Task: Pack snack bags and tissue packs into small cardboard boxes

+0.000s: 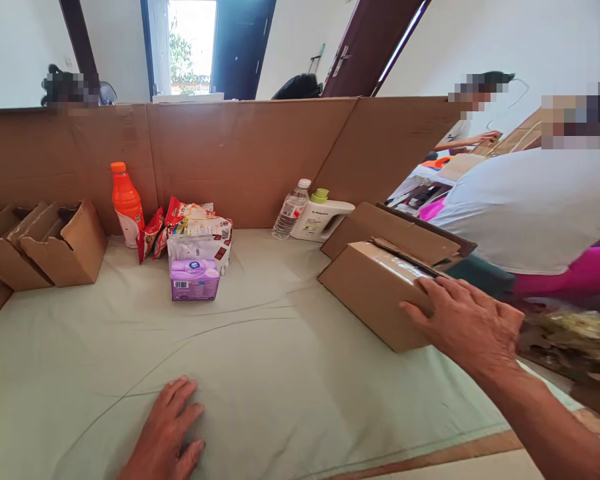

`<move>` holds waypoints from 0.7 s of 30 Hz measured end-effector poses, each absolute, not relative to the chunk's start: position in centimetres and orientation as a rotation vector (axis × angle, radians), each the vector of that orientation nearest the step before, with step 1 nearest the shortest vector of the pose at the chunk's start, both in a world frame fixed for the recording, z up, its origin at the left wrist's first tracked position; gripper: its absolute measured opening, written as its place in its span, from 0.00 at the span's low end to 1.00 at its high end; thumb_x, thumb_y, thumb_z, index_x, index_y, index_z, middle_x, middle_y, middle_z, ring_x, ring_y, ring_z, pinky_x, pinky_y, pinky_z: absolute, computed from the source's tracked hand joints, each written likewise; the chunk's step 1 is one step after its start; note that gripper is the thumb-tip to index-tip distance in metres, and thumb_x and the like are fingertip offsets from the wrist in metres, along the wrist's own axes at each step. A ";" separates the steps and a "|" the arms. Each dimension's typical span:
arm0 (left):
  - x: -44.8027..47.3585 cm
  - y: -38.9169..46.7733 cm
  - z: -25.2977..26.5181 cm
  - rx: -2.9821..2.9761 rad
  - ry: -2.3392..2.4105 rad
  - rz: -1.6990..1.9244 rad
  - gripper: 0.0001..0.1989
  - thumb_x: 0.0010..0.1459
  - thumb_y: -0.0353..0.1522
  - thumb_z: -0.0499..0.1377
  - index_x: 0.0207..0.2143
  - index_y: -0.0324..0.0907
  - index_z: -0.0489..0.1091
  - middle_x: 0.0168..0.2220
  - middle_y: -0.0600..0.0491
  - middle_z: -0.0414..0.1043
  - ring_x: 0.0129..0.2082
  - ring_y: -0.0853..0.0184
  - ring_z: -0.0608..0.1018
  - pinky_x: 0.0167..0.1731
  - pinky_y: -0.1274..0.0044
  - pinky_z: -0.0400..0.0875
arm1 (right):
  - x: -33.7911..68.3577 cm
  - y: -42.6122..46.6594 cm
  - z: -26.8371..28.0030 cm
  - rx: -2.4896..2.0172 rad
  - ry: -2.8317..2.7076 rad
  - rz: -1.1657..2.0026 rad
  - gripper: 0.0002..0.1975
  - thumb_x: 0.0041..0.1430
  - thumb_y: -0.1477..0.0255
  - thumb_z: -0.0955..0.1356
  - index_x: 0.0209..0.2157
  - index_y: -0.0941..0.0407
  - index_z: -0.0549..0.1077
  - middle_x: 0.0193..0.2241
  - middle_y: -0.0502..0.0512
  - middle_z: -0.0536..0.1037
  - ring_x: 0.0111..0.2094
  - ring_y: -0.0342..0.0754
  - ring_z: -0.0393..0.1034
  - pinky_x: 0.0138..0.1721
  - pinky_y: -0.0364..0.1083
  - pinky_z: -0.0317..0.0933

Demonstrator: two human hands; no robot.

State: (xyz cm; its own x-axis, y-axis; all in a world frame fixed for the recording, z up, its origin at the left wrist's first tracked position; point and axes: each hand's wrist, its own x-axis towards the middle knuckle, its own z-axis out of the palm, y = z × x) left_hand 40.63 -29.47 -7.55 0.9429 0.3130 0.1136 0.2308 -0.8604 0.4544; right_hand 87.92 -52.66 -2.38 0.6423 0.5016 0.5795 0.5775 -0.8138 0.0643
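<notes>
My right hand point(473, 323) grips the near end of a brown cardboard box point(375, 293) at the table's right side, its thumb on the front face and its fingers over the top edge. Clear tape or film shines along the top of that box. Low in the view, my left hand point(167, 430) rests on the pale green cloth point(260, 393) with its fingers apart, holding nothing. Beyond it stands a purple tissue pack point(195, 280) in front of several snack bags point(195, 227).
An orange drink bottle point(127, 207), a clear water bottle point(291, 210) and a white jug with a green cap point(320, 217) line the cardboard wall point(250, 153). Open cardboard bins point(73, 247) stand at left. A person in a white shirt point(545, 207) sits close by at right.
</notes>
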 end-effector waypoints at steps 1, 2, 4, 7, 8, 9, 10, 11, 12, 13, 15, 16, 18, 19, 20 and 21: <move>40.7 -29.5 -7.4 2.650 0.402 0.240 0.21 0.56 0.28 0.62 0.53 0.46 0.75 0.65 0.44 0.67 0.65 0.48 0.69 0.61 0.52 0.69 | 87.7 -52.6 -2.3 -2.730 -0.895 -0.937 0.20 0.67 0.63 0.57 0.52 0.55 0.72 0.52 0.74 0.77 0.57 0.68 0.68 0.50 0.64 0.57; 40.7 -29.6 -7.3 2.648 0.413 0.216 0.21 0.56 0.28 0.62 0.53 0.45 0.75 0.65 0.44 0.66 0.65 0.47 0.68 0.60 0.51 0.69 | 87.3 -52.4 -2.1 -2.719 -0.881 -0.982 0.21 0.67 0.63 0.58 0.52 0.56 0.73 0.53 0.77 0.75 0.58 0.69 0.67 0.50 0.65 0.57; 40.7 -29.6 -6.9 2.638 0.429 0.163 0.21 0.56 0.28 0.61 0.53 0.46 0.75 0.65 0.44 0.66 0.65 0.47 0.68 0.60 0.51 0.69 | 86.1 -51.6 -1.5 -2.658 -0.855 -1.080 0.21 0.66 0.63 0.59 0.52 0.59 0.73 0.58 0.81 0.71 0.62 0.71 0.62 0.50 0.67 0.56; 40.7 -29.7 -7.0 2.612 0.437 0.144 0.23 0.54 0.27 0.62 0.53 0.46 0.74 0.66 0.46 0.65 0.66 0.48 0.67 0.61 0.53 0.68 | 83.5 -49.3 -0.9 -2.508 -0.911 -1.099 0.20 0.66 0.63 0.60 0.51 0.59 0.74 0.62 0.79 0.67 0.65 0.70 0.60 0.54 0.67 0.57; 40.7 -29.8 -7.1 2.603 0.448 0.152 0.24 0.52 0.26 0.62 0.53 0.47 0.74 0.66 0.47 0.65 0.66 0.49 0.67 0.62 0.53 0.68 | 82.3 -48.3 -1.1 -2.455 -0.980 -1.048 0.19 0.67 0.64 0.60 0.50 0.58 0.75 0.62 0.76 0.68 0.64 0.68 0.62 0.55 0.65 0.59; 40.7 -29.8 -7.4 2.594 0.460 0.158 0.25 0.51 0.26 0.62 0.53 0.47 0.74 0.66 0.47 0.65 0.66 0.49 0.67 0.62 0.53 0.67 | 80.9 -47.1 -1.4 -2.405 -1.082 -0.967 0.19 0.67 0.64 0.60 0.48 0.57 0.76 0.61 0.74 0.70 0.62 0.66 0.65 0.55 0.64 0.60; 40.8 -29.9 -7.6 2.585 0.471 0.159 0.25 0.50 0.26 0.62 0.52 0.46 0.74 0.66 0.47 0.65 0.67 0.49 0.66 0.63 0.53 0.66 | 79.3 -45.9 -2.0 -2.356 -1.212 -0.861 0.18 0.67 0.64 0.59 0.46 0.55 0.77 0.60 0.72 0.71 0.60 0.64 0.67 0.55 0.62 0.61; 40.9 -30.0 -7.7 2.576 0.480 0.156 0.25 0.50 0.26 0.62 0.52 0.46 0.75 0.66 0.47 0.65 0.67 0.49 0.66 0.63 0.53 0.65 | 77.6 -44.6 -2.8 -2.299 -1.363 -0.734 0.17 0.67 0.65 0.60 0.45 0.54 0.78 0.59 0.69 0.73 0.60 0.62 0.68 0.56 0.61 0.62; 40.9 -30.1 -7.7 2.568 0.485 0.151 0.25 0.49 0.26 0.62 0.51 0.46 0.75 0.66 0.46 0.65 0.67 0.49 0.65 0.63 0.53 0.65 | 75.8 -43.2 -3.7 -2.252 -1.523 -0.592 0.17 0.66 0.66 0.60 0.45 0.52 0.79 0.59 0.66 0.74 0.60 0.62 0.68 0.57 0.62 0.61; 41.0 -30.2 -7.7 2.562 0.480 0.144 0.24 0.49 0.27 0.63 0.51 0.45 0.75 0.66 0.46 0.66 0.67 0.49 0.65 0.64 0.53 0.64 | 73.8 -41.7 -4.6 -2.203 -1.657 -0.460 0.16 0.65 0.67 0.61 0.46 0.50 0.79 0.60 0.63 0.74 0.60 0.61 0.67 0.57 0.62 0.61; 41.0 -30.3 -7.1 2.559 0.464 0.150 0.22 0.51 0.28 0.63 0.51 0.45 0.75 0.65 0.46 0.66 0.67 0.49 0.66 0.64 0.54 0.64 | 69.9 -38.8 -6.5 -2.110 -1.847 -0.227 0.16 0.62 0.70 0.63 0.47 0.51 0.79 0.62 0.63 0.72 0.62 0.60 0.66 0.59 0.62 0.60; 40.9 -30.2 -6.7 2.562 0.447 0.157 0.21 0.53 0.29 0.63 0.51 0.45 0.75 0.65 0.46 0.67 0.66 0.50 0.66 0.64 0.54 0.65 | 68.0 -37.4 -7.2 -2.074 -1.909 -0.122 0.17 0.61 0.71 0.65 0.49 0.52 0.79 0.62 0.64 0.71 0.62 0.61 0.66 0.59 0.62 0.60; 40.3 -30.0 -5.9 2.566 0.413 0.157 0.19 0.55 0.31 0.63 0.50 0.45 0.76 0.63 0.46 0.69 0.65 0.51 0.69 0.63 0.57 0.67 | 64.6 -34.7 -8.1 -2.001 -2.000 0.071 0.19 0.59 0.73 0.66 0.52 0.55 0.77 0.63 0.65 0.70 0.62 0.61 0.65 0.60 0.62 0.60; 39.7 -29.7 -5.5 2.562 0.412 0.148 0.19 0.56 0.32 0.64 0.51 0.45 0.76 0.62 0.46 0.70 0.64 0.52 0.70 0.62 0.59 0.69 | 63.2 -33.6 -8.4 -1.958 -2.026 0.142 0.21 0.59 0.73 0.67 0.54 0.56 0.76 0.64 0.65 0.69 0.63 0.60 0.64 0.60 0.61 0.59; 39.1 -29.4 -5.2 2.553 0.430 0.136 0.19 0.56 0.33 0.64 0.52 0.46 0.76 0.61 0.46 0.71 0.63 0.53 0.71 0.61 0.61 0.70 | 61.9 -32.5 -8.5 -1.915 -2.043 0.192 0.22 0.59 0.73 0.67 0.55 0.56 0.75 0.64 0.65 0.69 0.63 0.60 0.64 0.61 0.61 0.59; 38.4 -28.9 -4.8 2.542 0.465 0.125 0.20 0.57 0.33 0.64 0.53 0.46 0.75 0.61 0.47 0.73 0.62 0.55 0.73 0.60 0.63 0.71 | 60.8 -31.6 -8.6 -1.879 -2.051 0.218 0.22 0.60 0.74 0.66 0.56 0.56 0.74 0.64 0.64 0.69 0.64 0.59 0.63 0.61 0.61 0.59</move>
State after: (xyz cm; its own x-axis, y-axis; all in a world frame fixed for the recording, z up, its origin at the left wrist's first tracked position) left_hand 38.43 -28.91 -4.85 0.9358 0.3524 -0.0064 0.3014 -0.7906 0.5330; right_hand 60.83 -31.57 -8.64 -0.0594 0.9868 0.1509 0.9329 0.1087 -0.3435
